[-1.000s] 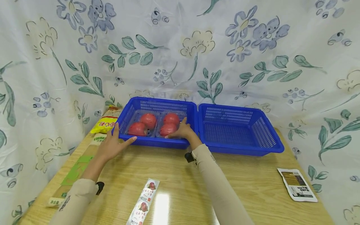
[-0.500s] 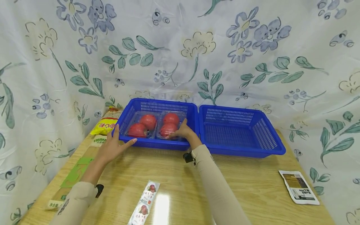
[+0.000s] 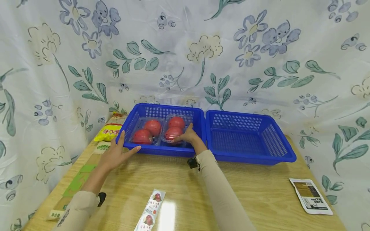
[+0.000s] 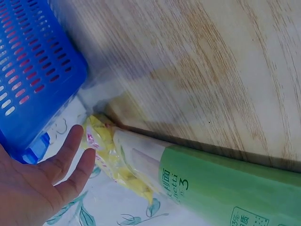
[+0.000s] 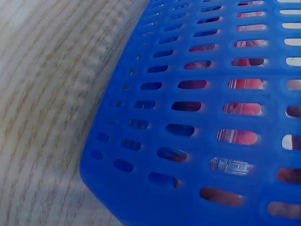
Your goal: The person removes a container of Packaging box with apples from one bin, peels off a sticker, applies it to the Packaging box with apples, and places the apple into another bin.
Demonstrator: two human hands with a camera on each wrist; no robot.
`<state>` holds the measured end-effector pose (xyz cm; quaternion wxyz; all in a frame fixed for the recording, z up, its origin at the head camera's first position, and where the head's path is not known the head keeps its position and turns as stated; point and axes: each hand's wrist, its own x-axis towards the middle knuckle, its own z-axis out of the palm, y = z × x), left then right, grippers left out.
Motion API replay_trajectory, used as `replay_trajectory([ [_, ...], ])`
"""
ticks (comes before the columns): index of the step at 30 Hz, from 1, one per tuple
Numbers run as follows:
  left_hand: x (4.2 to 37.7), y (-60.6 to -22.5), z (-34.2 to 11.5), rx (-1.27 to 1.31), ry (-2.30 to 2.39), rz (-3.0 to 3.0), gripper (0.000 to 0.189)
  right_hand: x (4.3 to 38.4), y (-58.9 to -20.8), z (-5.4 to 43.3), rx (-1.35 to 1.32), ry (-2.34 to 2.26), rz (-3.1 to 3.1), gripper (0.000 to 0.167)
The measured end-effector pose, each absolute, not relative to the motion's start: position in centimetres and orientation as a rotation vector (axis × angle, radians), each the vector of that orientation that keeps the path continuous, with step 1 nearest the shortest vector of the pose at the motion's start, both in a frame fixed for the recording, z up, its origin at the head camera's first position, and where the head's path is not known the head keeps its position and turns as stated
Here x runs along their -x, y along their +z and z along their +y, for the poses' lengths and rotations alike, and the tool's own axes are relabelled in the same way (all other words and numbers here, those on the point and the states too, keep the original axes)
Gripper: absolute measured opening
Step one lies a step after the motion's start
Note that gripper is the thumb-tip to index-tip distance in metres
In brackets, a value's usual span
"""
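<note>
My right hand [image 3: 189, 134] grips a clear plastic fruit box [image 3: 187, 119] in the left blue basket [image 3: 162, 150], thumb at its near side and fingers along its right. Two round red fruits [image 3: 176, 122] show through its lid. Left of it sits a second clear fruit box [image 3: 138, 125] with two more red fruits [image 3: 142, 136]. At the basket's front left corner is my left hand [image 3: 114, 154], its fingers spread and mostly straight beside the rim. In the right wrist view, the basket's slotted wall [image 5: 188, 117] hides most of that hand.
A second blue basket [image 3: 248, 157] adjoins on the right. At left lie a yellow bag [image 3: 110, 130] and a long green-and-beige noodle packet [image 3: 81, 179]. A strip of fruit stickers [image 3: 150, 210] lies in front; a white-edged pouch [image 3: 312, 196] is at right.
The right fruit box has risen slightly in my right hand relative to the basket and the other box. My left hand stays at the basket corner. The head view has shifted a little.
</note>
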<state>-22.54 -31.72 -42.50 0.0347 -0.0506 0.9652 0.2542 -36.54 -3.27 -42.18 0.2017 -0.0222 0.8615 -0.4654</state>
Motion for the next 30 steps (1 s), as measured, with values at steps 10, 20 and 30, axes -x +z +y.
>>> replay_trajectory([
  [10, 22.49, -42.84, -31.45, 0.157, 0.792, 2.982, 0.112, 36.96, -42.65, -3.10, 0.076, -1.378, 2.359, 0.135],
  [20, 22.92, -42.87, -31.40, 0.181, 0.818, 2.978, 0.115, 36.90, -42.64, -3.16, 0.148, -1.382, 2.481, 0.131],
  [30, 22.94, -42.70, -31.29, 0.198, 0.822, 2.959, 0.117, 37.02, -42.68, -3.01, 0.184, -1.445, 2.458, 0.132],
])
